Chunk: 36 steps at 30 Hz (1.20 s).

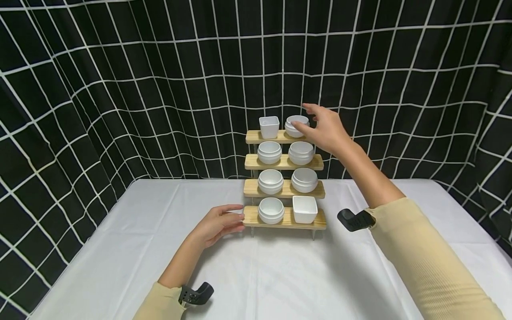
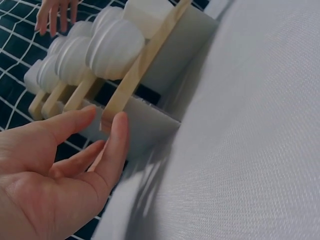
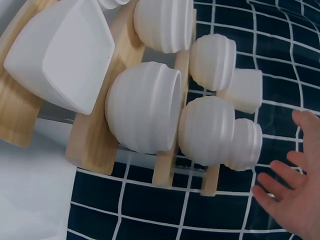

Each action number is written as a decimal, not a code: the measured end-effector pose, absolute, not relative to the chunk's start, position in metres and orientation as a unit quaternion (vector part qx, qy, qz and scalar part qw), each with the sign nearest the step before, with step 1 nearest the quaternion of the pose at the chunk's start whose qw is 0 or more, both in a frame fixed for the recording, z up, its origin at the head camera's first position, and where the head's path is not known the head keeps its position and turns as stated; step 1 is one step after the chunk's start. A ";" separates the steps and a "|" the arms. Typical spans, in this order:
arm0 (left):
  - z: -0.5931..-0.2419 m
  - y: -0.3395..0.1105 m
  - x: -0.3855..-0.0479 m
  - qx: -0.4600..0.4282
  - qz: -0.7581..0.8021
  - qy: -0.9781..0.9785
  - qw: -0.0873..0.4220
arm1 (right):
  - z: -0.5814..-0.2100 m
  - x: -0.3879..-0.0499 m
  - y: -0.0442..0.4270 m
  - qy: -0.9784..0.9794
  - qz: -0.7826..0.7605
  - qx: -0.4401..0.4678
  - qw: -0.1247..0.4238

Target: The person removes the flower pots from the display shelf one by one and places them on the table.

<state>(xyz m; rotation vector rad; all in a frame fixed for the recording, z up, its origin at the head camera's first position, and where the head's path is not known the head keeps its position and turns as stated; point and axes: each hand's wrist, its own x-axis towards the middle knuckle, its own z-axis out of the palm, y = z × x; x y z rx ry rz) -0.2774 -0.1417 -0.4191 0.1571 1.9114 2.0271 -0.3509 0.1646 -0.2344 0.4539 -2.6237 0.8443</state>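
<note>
A four-step wooden display stand holds white bowls in two columns. My left hand is at the left end of the lowest board, fingers loosely spread; in the left wrist view, its fingertips lie at the board's end, and whether they press on it I cannot tell. My right hand hovers by the round bowl at the top right, thumb and fingers apart. From the right wrist view, a gap shows between that hand and the bowl.
Beside the top round bowl stands a square bowl. Another square bowl sits at the lowest right, with round bowls on the middle steps. A white cloth covers the table, and a black grid-patterned curtain hangs behind.
</note>
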 end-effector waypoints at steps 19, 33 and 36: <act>-0.420 -0.138 -0.278 0.025 0.737 0.651 0.182 | -0.226 -0.367 0.143 -0.913 0.347 0.151 0.149; -0.424 -0.137 -0.279 0.013 0.742 0.644 0.187 | -0.218 -0.379 0.139 -0.914 0.338 0.169 0.148; -0.425 -0.137 -0.280 0.011 0.744 0.641 0.189 | -0.219 -0.382 0.136 -0.913 0.342 0.171 0.144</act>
